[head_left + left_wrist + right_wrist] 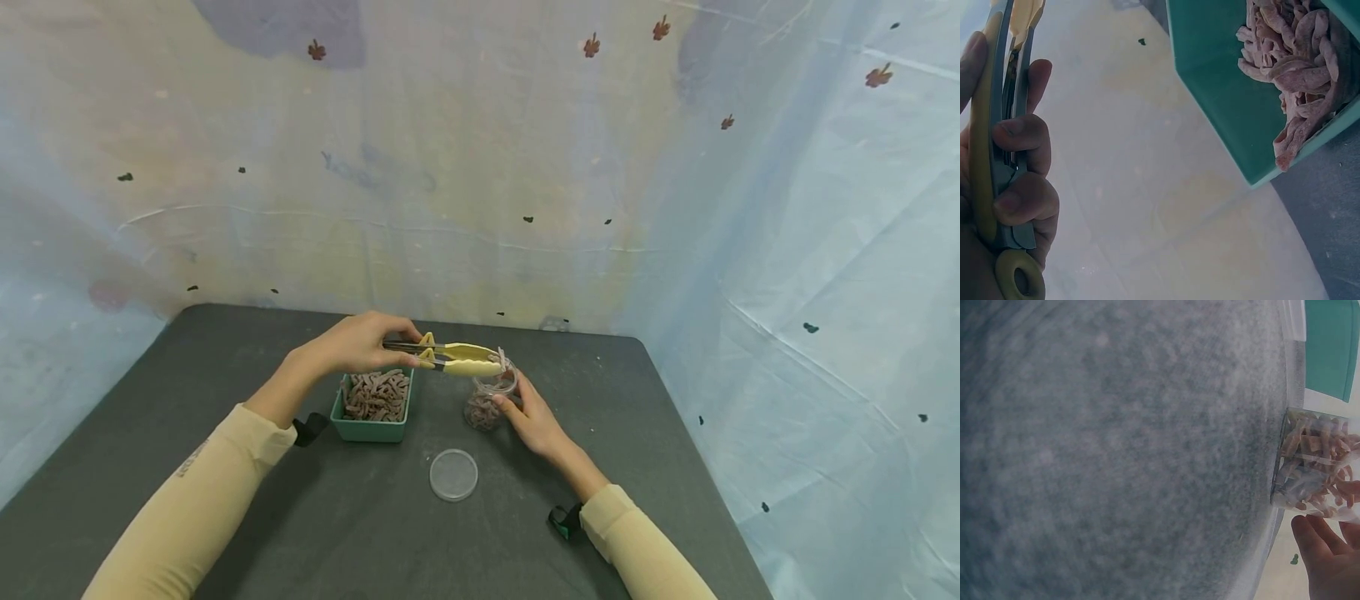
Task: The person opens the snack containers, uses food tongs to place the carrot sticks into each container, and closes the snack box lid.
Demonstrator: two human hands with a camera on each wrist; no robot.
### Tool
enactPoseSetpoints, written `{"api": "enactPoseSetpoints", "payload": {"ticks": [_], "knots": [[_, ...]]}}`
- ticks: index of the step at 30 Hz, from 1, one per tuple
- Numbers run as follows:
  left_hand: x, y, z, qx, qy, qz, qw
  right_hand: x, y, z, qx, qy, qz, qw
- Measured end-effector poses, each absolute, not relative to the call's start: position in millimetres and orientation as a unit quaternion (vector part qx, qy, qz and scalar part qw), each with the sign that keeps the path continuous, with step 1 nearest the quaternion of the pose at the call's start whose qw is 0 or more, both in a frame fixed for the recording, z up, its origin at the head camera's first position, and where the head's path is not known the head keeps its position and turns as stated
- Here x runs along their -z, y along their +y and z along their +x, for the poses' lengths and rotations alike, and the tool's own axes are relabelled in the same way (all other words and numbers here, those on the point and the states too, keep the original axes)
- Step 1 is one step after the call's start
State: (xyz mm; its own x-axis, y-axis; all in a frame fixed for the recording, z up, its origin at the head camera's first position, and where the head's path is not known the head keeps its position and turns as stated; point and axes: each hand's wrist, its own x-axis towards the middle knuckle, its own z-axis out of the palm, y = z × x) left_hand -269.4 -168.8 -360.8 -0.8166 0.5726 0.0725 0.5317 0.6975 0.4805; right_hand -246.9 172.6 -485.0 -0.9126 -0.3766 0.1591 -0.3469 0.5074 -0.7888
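My left hand [366, 343] grips a pair of yellow-tipped tongs [468, 358], fingers wrapped round the handles in the left wrist view. Brownish strips [502, 358] stick out at the tong tips, right over the mouth of a clear jar [481, 413]. My right hand [536, 419] holds that jar from its right side, thumb near the rim. Similar strips fill part of the jar, seen through its wall in the right wrist view. Below my left wrist sits a green tub [369, 431], heaped with more brownish, powdery strips [1300, 69].
A round clear lid [453, 475] lies flat on the dark table [390, 533], in front of the jar. Patterned sheeting [450, 167] hangs behind the table and along its right side. Black straps [564, 522] circle both wrists.
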Motion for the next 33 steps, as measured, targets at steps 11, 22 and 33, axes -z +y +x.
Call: {"api": "enactPoseSetpoints", "payload": {"ticks": [11,22,33], "knots": [[361.8,-164.9,-268.7,-0.226,0.926,0.298,0.049,485.1,171.9,-246.9,0.455,0.865,-0.212,0.014],[362.4,-172.9,-267.1,-0.237,0.926,0.29,0.049,485.4,170.1,-246.6,0.45,0.869,-0.205,0.007],[359.4,-205.2,-257.8,-0.251,0.934,0.25,0.047,488.4,168.4,-247.6,0.463,0.859,-0.218,-0.014]]}}
